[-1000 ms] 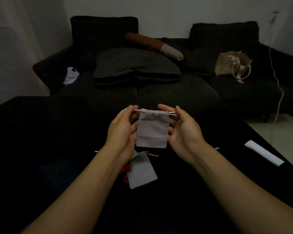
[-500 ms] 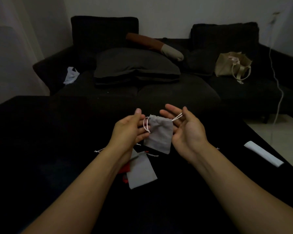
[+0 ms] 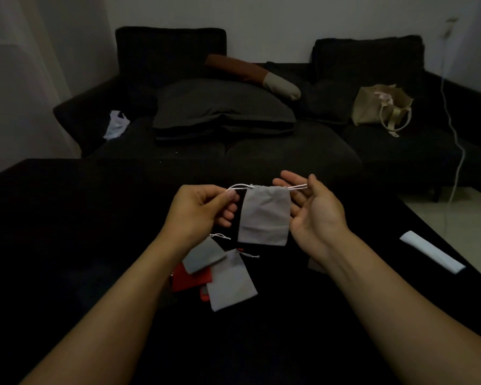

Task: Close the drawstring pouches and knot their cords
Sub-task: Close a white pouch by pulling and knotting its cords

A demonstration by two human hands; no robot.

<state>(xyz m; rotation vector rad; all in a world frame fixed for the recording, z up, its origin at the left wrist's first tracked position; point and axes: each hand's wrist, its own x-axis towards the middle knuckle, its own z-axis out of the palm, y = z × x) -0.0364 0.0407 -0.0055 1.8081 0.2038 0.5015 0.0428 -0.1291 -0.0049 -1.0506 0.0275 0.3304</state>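
Observation:
A small grey drawstring pouch (image 3: 264, 215) hangs in the air between my hands, above the black table (image 3: 67, 245). My left hand (image 3: 197, 212) pinches the white cord loop at the pouch's left top corner. My right hand (image 3: 314, 209) holds the white cord at the right top corner between thumb and fingers, palm turned up. The pouch's mouth looks gathered. Below on the table lie two more grey pouches (image 3: 231, 282), one of them (image 3: 203, 255) partly over a red pouch (image 3: 190, 279).
A white folded strip (image 3: 432, 251) lies at the table's right edge. Behind the table stands a dark sofa (image 3: 233, 151) with a grey cushion (image 3: 222, 107), a beige tote bag (image 3: 381, 107) and a white cable (image 3: 456, 129) at the right.
The pouch went from slack and tilted between my loose hands to hanging straight, with both cords pulled outward to the sides. My left hand closed its pinch on the left cord.

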